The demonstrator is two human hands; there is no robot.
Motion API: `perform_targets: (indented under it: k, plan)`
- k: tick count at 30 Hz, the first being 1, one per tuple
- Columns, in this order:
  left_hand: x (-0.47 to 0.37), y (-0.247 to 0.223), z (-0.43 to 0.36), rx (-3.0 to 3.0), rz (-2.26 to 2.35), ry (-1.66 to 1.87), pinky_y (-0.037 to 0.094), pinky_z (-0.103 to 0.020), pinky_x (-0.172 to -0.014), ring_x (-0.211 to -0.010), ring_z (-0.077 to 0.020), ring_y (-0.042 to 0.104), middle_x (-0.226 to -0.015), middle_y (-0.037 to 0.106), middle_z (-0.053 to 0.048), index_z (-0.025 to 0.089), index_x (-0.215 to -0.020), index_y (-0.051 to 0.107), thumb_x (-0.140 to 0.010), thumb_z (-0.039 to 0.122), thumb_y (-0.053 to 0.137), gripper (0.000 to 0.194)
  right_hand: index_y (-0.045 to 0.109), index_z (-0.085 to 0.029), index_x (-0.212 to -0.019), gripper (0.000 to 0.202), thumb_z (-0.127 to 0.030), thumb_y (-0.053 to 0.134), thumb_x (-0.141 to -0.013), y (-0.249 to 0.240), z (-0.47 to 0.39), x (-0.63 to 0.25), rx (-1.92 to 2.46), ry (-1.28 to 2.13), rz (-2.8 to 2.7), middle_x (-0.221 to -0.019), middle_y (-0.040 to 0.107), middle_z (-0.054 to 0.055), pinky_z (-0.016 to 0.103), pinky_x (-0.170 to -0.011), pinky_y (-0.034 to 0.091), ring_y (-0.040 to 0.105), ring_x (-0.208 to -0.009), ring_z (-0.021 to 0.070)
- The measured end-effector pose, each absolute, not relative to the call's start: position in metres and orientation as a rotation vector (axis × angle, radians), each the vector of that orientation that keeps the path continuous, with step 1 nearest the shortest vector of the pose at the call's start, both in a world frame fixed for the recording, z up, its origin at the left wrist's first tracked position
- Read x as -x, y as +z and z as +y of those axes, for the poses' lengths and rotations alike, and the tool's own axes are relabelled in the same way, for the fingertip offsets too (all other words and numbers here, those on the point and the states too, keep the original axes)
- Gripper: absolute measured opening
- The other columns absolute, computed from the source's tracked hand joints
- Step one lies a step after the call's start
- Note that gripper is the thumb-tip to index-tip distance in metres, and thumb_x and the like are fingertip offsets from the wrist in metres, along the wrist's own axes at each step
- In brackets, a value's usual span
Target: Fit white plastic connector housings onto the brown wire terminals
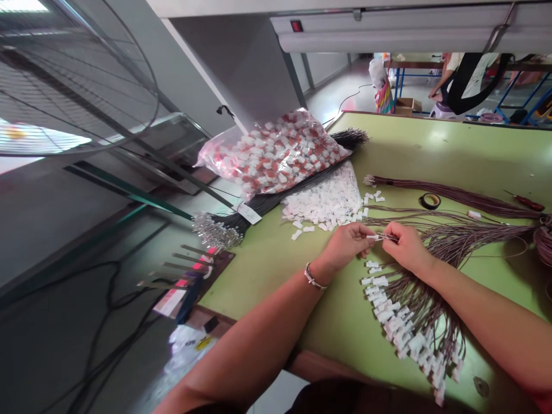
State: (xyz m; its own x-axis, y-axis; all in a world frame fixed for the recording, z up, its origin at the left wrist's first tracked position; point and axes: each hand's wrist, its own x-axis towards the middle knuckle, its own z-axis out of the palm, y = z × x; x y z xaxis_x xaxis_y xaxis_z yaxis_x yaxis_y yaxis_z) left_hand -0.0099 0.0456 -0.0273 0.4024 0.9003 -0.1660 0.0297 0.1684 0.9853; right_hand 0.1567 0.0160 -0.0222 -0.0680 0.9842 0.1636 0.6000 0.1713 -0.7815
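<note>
Left hand (pixel 347 244) pinches small white plastic connector (pixel 372 237), its length pointing right toward thin brown wires (pixel 391 237) gripped by right hand (pixel 406 246).

So there's a wire-caged fan (pixel 77 86) filling the upper left, with black cables (pixel 110 310) sprawled over the floor below it. On the green tabletop (pixel 474 146) you've got a roll of black tape (pixel 430 207) lying flat, plus a red-handled tool (pixel 528 202) (screwdriver-ish, too small to swear to) near the right side. Long white light fixture (pixel 388 34) up top with a red switch (pixel 296 26), and a black strap (pixel 463 92) hanging in a loop. Further back: a striped bag (pixel 383 99), a cardboard box (pixel 405 106) and a person (pixel 474 75) by a blue-legged table (pixel 414 65).
</note>
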Motion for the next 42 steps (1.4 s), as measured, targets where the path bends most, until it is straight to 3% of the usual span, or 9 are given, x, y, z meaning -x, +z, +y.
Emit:
perform_targets:
  k: [9, 18, 29, 33, 38, 40, 42]
  plan:
    - [0.000, -0.023, 0.037, -1.363, 1.157, 0.846, 0.037, -0.016, -0.039, -0.038, -0.0055, 0.047, -0.045, 0.051, 0.007, 0.013, -0.072, 0.058, -0.068, 0.014, 0.067, 0.010, 0.047, -0.019, -0.058, 0.007, -0.022, 0.049, -0.064, -0.021, 0.018, -0.156, 1.568, 0.639, -1.793, -0.049, 0.046, -0.004, 0.022, -0.049, 0.027, 0.036, -0.047, 0.0094]
    - [0.007, -0.027, 0.044, -1.360, 1.067, 0.790, 0.041, -0.018, -0.042, -0.039, -0.0065, 0.050, -0.047, 0.053, 0.006, 0.013, -0.074, 0.057, -0.064, 0.023, 0.073, 0.021, 0.046, -0.019, -0.056, 0.010, -0.024, 0.048, -0.064, -0.023, 0.018, -0.156, 1.591, 0.693, -1.755, -0.048, 0.045, -0.004, 0.022, -0.049, 0.028, 0.036, -0.047, 0.0094]
    - [0.000, -0.026, 0.041, -1.391, 1.104, 0.764, 0.039, -0.018, -0.041, -0.040, -0.0065, 0.047, -0.047, 0.050, 0.006, 0.013, -0.075, 0.056, -0.069, 0.020, 0.065, 0.013, 0.048, -0.018, -0.055, 0.013, -0.025, 0.051, -0.066, -0.026, 0.021, -0.157, 1.578, 0.714, -1.777, -0.047, 0.046, -0.004, 0.022, -0.048, 0.027, 0.036, -0.047, 0.0090]
    - [0.013, -0.014, 0.038, -1.699, 1.046, 0.564, 0.039, -0.018, -0.048, -0.049, -0.0075, 0.051, -0.056, 0.058, 0.003, 0.013, -0.073, 0.062, -0.068, 0.019, 0.064, 0.008, 0.056, -0.018, -0.060, 0.016, -0.032, 0.057, -0.067, -0.022, 0.024, -0.164, 1.501, 0.861, -1.650, -0.052, 0.052, -0.002, 0.023, -0.050, 0.031, 0.042, -0.050, 0.0102]
    - [0.036, 0.016, 0.036, -2.050, 0.651, 0.086, 0.042, -0.020, -0.060, -0.062, -0.0106, 0.058, -0.071, 0.068, -0.001, 0.017, -0.078, 0.070, -0.070, 0.021, 0.064, 0.011, 0.065, -0.016, -0.079, 0.030, -0.044, 0.064, -0.067, -0.019, 0.026, -0.167, 1.399, 1.154, -1.448, -0.064, 0.062, 0.002, 0.025, -0.054, 0.038, 0.050, -0.056, 0.0127]
    - [0.046, 0.022, 0.044, -2.135, 0.885, 0.126, 0.042, -0.022, -0.062, -0.064, -0.0123, 0.058, -0.071, 0.068, -0.002, 0.016, -0.075, 0.070, -0.074, 0.027, 0.062, 0.014, 0.065, -0.016, -0.084, 0.034, -0.043, 0.069, -0.063, -0.021, 0.027, -0.167, 1.368, 1.235, -1.484, -0.068, 0.062, 0.001, 0.025, -0.055, 0.039, 0.049, -0.057, 0.0123]
    - [0.054, 0.021, 0.054, -2.151, 1.402, 0.321, 0.042, -0.025, -0.062, -0.065, -0.0148, 0.057, -0.069, 0.066, -0.005, 0.015, -0.072, 0.069, -0.078, 0.032, 0.057, 0.022, 0.066, -0.017, -0.087, 0.035, -0.042, 0.071, -0.062, -0.022, 0.027, -0.169, 1.325, 1.261, -1.473, -0.071, 0.062, 0.000, 0.025, -0.057, 0.039, 0.050, -0.059, 0.0117]
